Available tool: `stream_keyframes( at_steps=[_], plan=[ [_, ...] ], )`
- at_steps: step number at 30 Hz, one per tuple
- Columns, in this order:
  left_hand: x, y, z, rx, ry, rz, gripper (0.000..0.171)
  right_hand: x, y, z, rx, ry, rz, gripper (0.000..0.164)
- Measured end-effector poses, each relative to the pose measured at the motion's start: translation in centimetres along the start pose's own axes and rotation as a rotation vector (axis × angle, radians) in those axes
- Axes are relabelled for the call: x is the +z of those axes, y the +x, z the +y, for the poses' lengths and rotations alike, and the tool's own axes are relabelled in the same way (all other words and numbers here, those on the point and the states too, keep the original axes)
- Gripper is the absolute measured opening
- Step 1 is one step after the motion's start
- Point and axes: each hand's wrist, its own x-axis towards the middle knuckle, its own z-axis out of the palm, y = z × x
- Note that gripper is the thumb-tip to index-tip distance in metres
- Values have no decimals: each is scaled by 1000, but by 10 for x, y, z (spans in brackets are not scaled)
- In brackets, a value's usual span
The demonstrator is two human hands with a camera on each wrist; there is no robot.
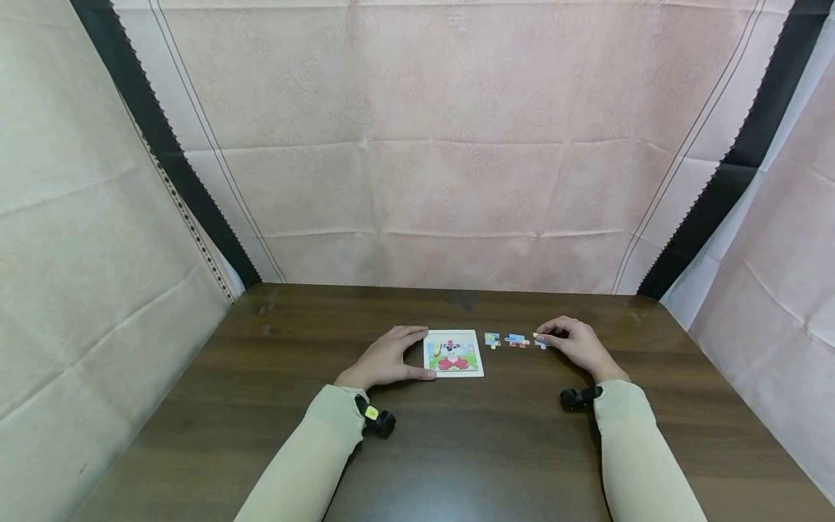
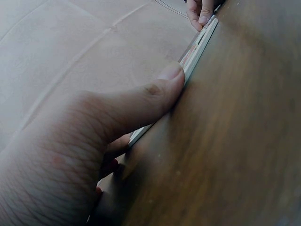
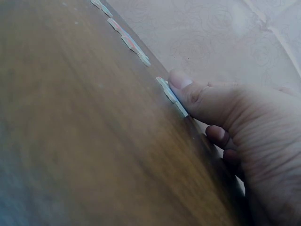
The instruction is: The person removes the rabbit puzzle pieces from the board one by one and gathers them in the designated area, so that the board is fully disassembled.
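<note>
A white-framed jigsaw puzzle (image 1: 479, 373) with a cartoon animal picture lies flat on the wooden table. My left hand (image 1: 389, 359) grips its left side, thumb along the near edge and fingers at the far corner. In the left wrist view the thumb (image 2: 171, 77) presses against the frame's side. To the right of the frame, my right hand (image 1: 577, 346) holds a small puzzle piece (image 1: 540, 341) by its edge, with the piece low at the tabletop. The right wrist view shows the thumb (image 3: 181, 81) on top of that puzzle piece (image 3: 170, 96); the other fingertips are partly hidden.
Two more puzzle pieces, one (image 1: 492, 340) beside the frame and one (image 1: 517, 340) farther right, lie in a row between the frame and my right hand. The brown table (image 1: 457, 442) meets pale cloth walls (image 1: 457, 181) at the back and sides.
</note>
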Motion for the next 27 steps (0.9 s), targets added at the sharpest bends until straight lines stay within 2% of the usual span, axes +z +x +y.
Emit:
stream_keyframes(
  at_steps=[6, 10, 14, 19, 22, 27],
  plan=[
    [0, -2, 0, -9, -2, -15, 106, 3, 0, 1, -4, 0, 1, 20],
    [0, 0, 0, 2, 0, -6, 106, 4, 0, 0, -28, -10, 58, 22],
    [-2, 1, 1, 3, 0, 1, 105, 9, 4, -9, -103, -22, 171, 18],
    [-2, 0, 0, -11, 6, -8, 106, 29, 16, -39, -260, 9, 288, 8],
    [-1, -1, -1, -7, -2, -6, 106, 48, 23, -63, -345, 18, 232, 7],
    [-1, 0, -1, -5, -6, -9, 106, 79, 31, -105, -450, 10, 0, 16]
  ],
)
